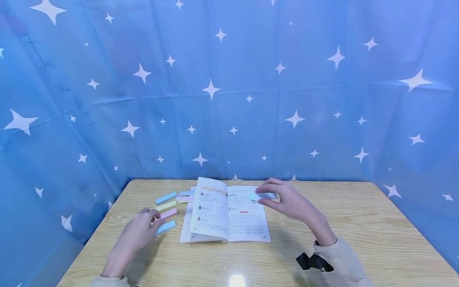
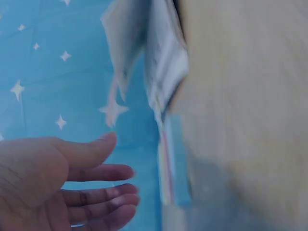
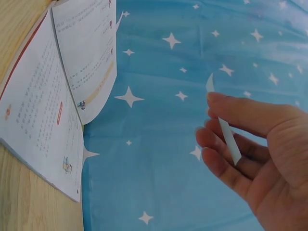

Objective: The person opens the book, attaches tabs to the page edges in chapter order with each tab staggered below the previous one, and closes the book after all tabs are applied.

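An open book (image 1: 249, 227) lies on the table, its left-hand pages partly lifted. Between thumb and fingers, my right hand (image 1: 287, 201) pinches a pale blue sticky tab (image 3: 230, 142) above the upper right of the book. My left hand (image 1: 138, 229) hovers by the sticky-note pads left of the book, its fingers loosely bent and apart from the thumb, with nothing held. Those pads are a blue one (image 1: 166, 198), a yellow one (image 1: 165, 206), a pink one (image 1: 168, 213) and another blue one (image 1: 166, 227). In the left wrist view the pads are blurred.
Blue, pink and yellow tabs (image 1: 185, 198) stick out from the book's left side. The wooden table (image 1: 358, 223) reaches back to a blue star-patterned curtain (image 1: 244, 111). A black strap device (image 1: 313, 262) sits at the right sleeve.
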`<state>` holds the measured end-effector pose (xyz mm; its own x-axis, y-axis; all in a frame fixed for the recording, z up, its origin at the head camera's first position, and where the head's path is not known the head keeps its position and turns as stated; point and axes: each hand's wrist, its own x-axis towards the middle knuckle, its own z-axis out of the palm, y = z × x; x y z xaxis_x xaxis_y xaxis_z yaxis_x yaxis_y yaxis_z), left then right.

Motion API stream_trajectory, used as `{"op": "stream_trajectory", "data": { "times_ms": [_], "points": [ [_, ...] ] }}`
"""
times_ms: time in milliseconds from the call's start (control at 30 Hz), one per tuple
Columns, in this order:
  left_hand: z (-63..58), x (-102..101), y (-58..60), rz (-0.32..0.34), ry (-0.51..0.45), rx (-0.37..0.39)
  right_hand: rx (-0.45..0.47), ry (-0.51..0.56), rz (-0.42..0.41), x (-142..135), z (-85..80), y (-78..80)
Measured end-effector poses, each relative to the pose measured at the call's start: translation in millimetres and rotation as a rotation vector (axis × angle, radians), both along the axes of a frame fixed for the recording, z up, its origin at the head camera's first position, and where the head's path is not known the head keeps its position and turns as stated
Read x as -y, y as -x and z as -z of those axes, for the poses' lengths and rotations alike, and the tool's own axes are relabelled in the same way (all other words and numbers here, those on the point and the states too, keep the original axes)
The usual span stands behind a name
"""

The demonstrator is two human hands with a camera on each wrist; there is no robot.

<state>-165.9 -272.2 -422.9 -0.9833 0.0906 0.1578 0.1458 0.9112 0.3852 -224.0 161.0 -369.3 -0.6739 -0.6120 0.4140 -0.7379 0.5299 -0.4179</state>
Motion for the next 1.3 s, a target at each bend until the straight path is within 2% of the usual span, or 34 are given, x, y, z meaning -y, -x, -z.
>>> {"op": "stream_trajectory", "data": {
  "times_ms": [233, 400, 500, 767, 933, 1300],
  "points": [
    [-16.9, -34, 2.5, 0.044, -0.058, -0.110, 0.011, -0.009, -0.013, -3, 4.2, 1.3],
    [-20.3, -53, 5.1, 0.108, -0.083, -0.204, 0.018, -0.005, -0.017, -6, 8.2, 1.7],
    [-21.5, -64, 7.1, 0.133, -0.096, -0.232, 0.013, -0.006, -0.021, -7, 11.1, 2.3],
    [-21.5, -91, 15.1, 0.220, -0.109, -0.241, 0.013, -0.022, -0.041, -11, 18.3, 3.8],
    [-19.5, -109, 18.5, 0.255, -0.066, -0.237, 0.035, -0.046, -0.019, -12, 21.6, 3.9],
    [-5.9, -145, 27.1, 0.394, -0.013, -0.180, 0.076, -0.104, 0.004, -23, 34.8, 9.1]
  ]
}}
